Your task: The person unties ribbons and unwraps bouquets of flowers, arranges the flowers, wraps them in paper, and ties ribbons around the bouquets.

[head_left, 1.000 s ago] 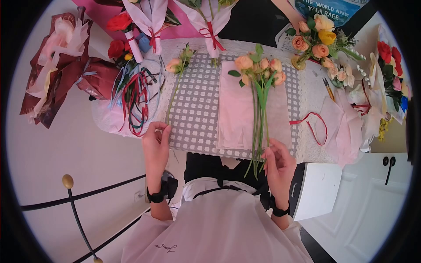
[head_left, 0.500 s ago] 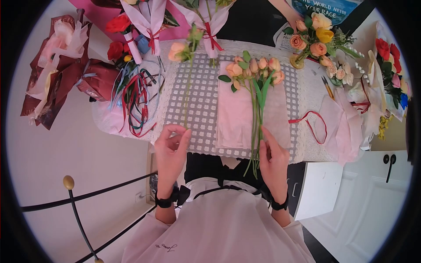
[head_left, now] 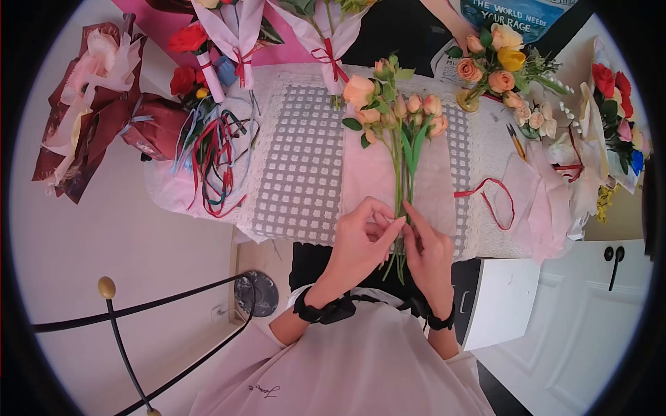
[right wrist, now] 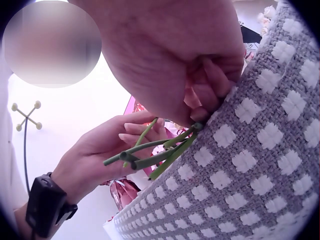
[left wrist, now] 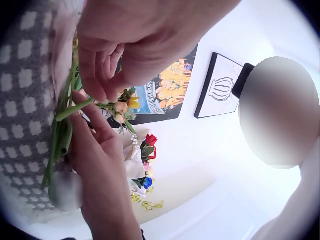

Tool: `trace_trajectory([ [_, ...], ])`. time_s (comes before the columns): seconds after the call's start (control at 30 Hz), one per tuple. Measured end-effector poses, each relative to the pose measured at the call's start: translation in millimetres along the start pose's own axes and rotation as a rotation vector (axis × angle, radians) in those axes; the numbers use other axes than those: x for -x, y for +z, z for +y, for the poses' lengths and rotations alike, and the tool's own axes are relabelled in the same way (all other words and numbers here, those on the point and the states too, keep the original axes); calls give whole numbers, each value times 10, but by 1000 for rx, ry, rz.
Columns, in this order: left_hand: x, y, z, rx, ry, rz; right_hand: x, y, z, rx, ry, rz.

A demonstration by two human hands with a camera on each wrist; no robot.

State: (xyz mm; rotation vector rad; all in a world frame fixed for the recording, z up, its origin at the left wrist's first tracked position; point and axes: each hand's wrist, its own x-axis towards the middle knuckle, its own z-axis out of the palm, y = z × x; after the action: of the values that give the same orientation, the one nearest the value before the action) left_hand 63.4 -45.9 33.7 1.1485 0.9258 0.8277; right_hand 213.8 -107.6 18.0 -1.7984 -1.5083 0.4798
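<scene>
Pinched between thumb and fingertips of my left hand (head_left: 362, 239) is the thin stem of a peach rose (head_left: 359, 91), whose bloom overlaps the left side of the bunch of peach roses (head_left: 436, 107). My right hand (head_left: 428, 253) pinches the bunch's green stems low down, close beside the left hand. In the right wrist view the cut stem ends (right wrist: 155, 155) stick out from under the right fingers, at the cloth's edge. The left wrist view has the single stem's end (left wrist: 75, 109) crossing the other stems. Beneath the bunch lies pale pink wrapping paper (head_left: 433, 180).
A grey checked cloth (head_left: 298, 166) covers the table. Tangled ribbons (head_left: 218, 166) lie left, a red ribbon (head_left: 510, 208) and scissors (head_left: 517, 141) right. Wrapped bouquets (head_left: 326, 62) stand at the back. A vase of orange and yellow roses (head_left: 501, 80) is back right, near another person's arm (head_left: 454, 21).
My left hand has lifted the single rose from the cloth's left side and brought it right, over the bunch. The right hand stays at the bunch's stems and has shifted slightly.
</scene>
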Motion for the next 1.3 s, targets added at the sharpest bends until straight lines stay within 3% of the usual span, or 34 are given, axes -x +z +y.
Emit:
trace_trajectory([
  [0.43,-195,12,-120,-216,-5,-41,-1,-6,12,-48,36,-9],
  [0.7,-128,114,-140,-290,184,46,6,0,30,-73,48,-14],
  [1.03,-194,77,-28,-384,97,-45,-2,-19,5,-61,50,-16],
  [1.1,-202,70,-97,-421,220,-27,-4,-22,-2,-58,51,-19],
  [1.3,-226,57,-181,-479,339,-17,4,-11,15,-67,56,-16],
])
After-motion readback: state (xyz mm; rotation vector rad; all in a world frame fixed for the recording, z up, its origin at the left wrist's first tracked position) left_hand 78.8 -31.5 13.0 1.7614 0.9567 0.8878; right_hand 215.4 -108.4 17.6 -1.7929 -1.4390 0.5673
